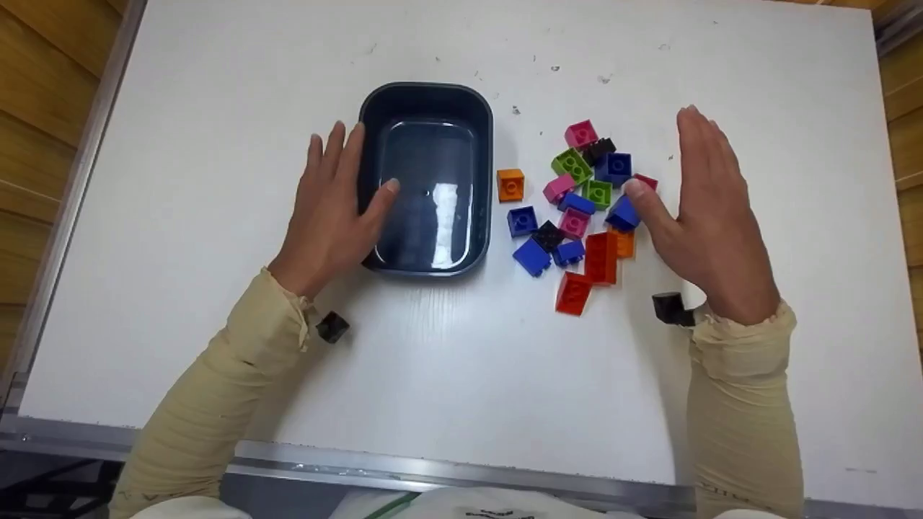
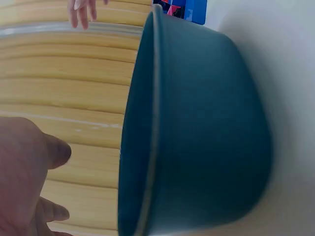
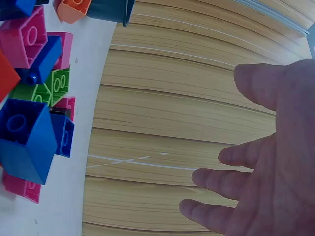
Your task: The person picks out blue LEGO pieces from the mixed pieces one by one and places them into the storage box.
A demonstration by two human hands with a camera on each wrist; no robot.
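Note:
My left hand (image 1: 328,202) is at the left side of a dark blue rectangular bin (image 1: 427,272), fingers straight, thumb over the rim. In the left wrist view a gap shows between that hand (image 2: 22,172) and the bin's wall (image 2: 206,123). Right of the bin lies a loose cluster of toy building bricks, among them a red brick (image 1: 601,258), a green brick (image 1: 571,166) and an orange brick (image 1: 510,185). My right hand (image 1: 710,209) is held beside the cluster with fingers straight, its thumb over a blue brick (image 1: 623,213). Neither hand holds anything.
The bin stands on a white table (image 1: 447,375) with a metal front edge (image 1: 346,472). Black wrist-camera pieces show by the left cuff (image 1: 333,327) and the right cuff (image 1: 669,308). Wood-panelled walls (image 1: 43,144) lie beyond the table's sides.

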